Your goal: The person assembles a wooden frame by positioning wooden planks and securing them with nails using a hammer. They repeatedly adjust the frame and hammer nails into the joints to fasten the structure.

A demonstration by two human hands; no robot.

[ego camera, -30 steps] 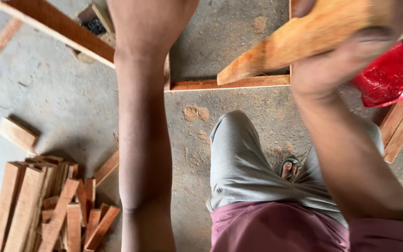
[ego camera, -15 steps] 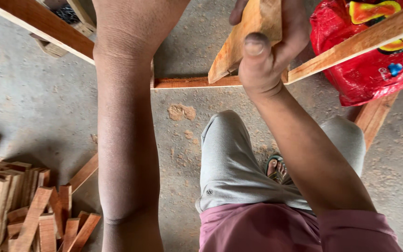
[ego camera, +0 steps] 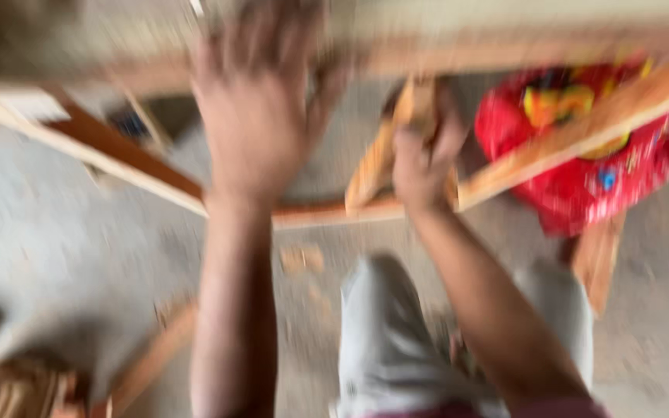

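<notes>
Gripped in the right hand [ego camera: 425, 166], fingers curled shut around it, a short wooden piece [ego camera: 385, 159] sits near 12 o'clock, tilted, its outline smeared by heavy blur. At 11 o'clock the left hand [ego camera: 261, 116] is spread open, holding nothing; what it touches cannot be made out. Beyond, long wooden battens [ego camera: 574, 139] cross the concrete floor [ego camera: 63, 255]. At 2 o'clock a red bag [ego camera: 582, 182] lies partly hidden behind a batten, its contents unreadable.

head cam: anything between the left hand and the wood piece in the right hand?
Nothing solid. Between the left hand and the wood piece in the right hand, the blurred head view shows only grey floor.
</notes>
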